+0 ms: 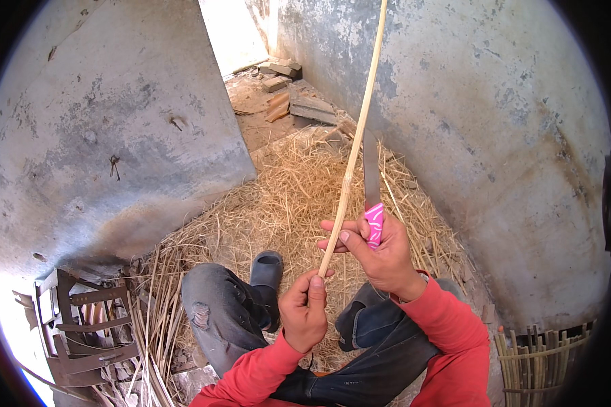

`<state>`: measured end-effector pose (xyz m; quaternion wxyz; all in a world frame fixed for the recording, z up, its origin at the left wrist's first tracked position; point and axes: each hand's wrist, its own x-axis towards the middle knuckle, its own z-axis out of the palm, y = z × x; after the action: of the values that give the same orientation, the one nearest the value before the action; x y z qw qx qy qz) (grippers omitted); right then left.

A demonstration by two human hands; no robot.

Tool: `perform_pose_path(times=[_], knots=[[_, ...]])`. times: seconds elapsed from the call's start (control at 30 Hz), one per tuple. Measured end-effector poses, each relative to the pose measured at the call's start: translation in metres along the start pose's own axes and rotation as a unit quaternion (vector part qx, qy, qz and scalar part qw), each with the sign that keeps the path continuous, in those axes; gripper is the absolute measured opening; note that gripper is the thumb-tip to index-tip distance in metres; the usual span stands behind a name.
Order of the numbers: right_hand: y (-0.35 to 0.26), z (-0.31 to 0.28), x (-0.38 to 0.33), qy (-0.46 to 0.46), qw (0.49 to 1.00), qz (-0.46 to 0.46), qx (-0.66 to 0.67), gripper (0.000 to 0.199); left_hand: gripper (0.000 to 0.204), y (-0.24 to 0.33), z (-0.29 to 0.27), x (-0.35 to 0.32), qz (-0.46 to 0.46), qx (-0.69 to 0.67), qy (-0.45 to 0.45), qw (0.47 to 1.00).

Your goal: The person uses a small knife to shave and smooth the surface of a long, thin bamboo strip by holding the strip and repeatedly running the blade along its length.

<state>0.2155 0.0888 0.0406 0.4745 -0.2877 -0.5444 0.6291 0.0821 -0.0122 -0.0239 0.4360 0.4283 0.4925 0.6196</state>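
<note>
A long pale bamboo stick (357, 146) rises from my lap past the upper edge of view, leaning a little to the right. Its lower end is gripped between the thumb and fingers of my left hand (304, 312). My right hand (390, 254) is closed on the pink-and-white handle of a knife (371, 169), whose blade points away from me, close to the right side of the stick. Fingers of that hand reach behind the stick, just above my left hand, and its thumb lies near the stick's front. I cannot tell whether the blade touches it.
Straw-like shavings (295, 169) cover the floor ahead. Long thin strips (157, 308) and a broken metal frame (95, 319) lie at left. Bricks (312, 108) are stacked by the far opening. Walls (475, 142) close in on both sides; a slatted basket (540, 363) stands at lower right.
</note>
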Motion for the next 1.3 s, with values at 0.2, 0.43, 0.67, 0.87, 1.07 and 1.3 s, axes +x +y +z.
perform_pose_path(times=[0.2, 0.43, 0.67, 0.87, 1.07, 1.3], knots=[[0.001, -0.002, 0.000, 0.002, 1.000, -0.003, -0.003, 0.024, 0.029, 0.004, -0.002, 0.002, -0.041, -0.071, -0.026, 0.996], [-0.003, 0.002, 0.000, 0.005, 0.998, -0.013, -0.056, 0.019, 0.029, 0.001, -0.001, 0.001, -0.046, -0.067, -0.063, 0.995], [-0.049, -0.083, 0.020, 0.193, 0.913, -0.086, -0.348, 0.006, 0.048, 0.050, -0.053, 0.024, 0.154, 0.351, -0.185, 0.905], [-0.017, -0.218, -0.058, 0.298, 0.774, 0.020, -0.559, 0.009, 0.039, 0.064, -0.193, 0.053, 0.106, 0.167, 0.143, 0.970], [0.211, -0.295, -0.277, 0.388, 0.577, 0.257, -0.671, 0.017, 0.058, -0.199, -0.427, 0.042, -0.106, 0.602, 0.186, 0.770], [0.355, -0.194, -0.447, 0.432, 0.591, 0.357, -0.580, 0.017, 0.101, -0.353, -0.506, -0.070, -0.525, 0.564, 0.067, 0.634]])
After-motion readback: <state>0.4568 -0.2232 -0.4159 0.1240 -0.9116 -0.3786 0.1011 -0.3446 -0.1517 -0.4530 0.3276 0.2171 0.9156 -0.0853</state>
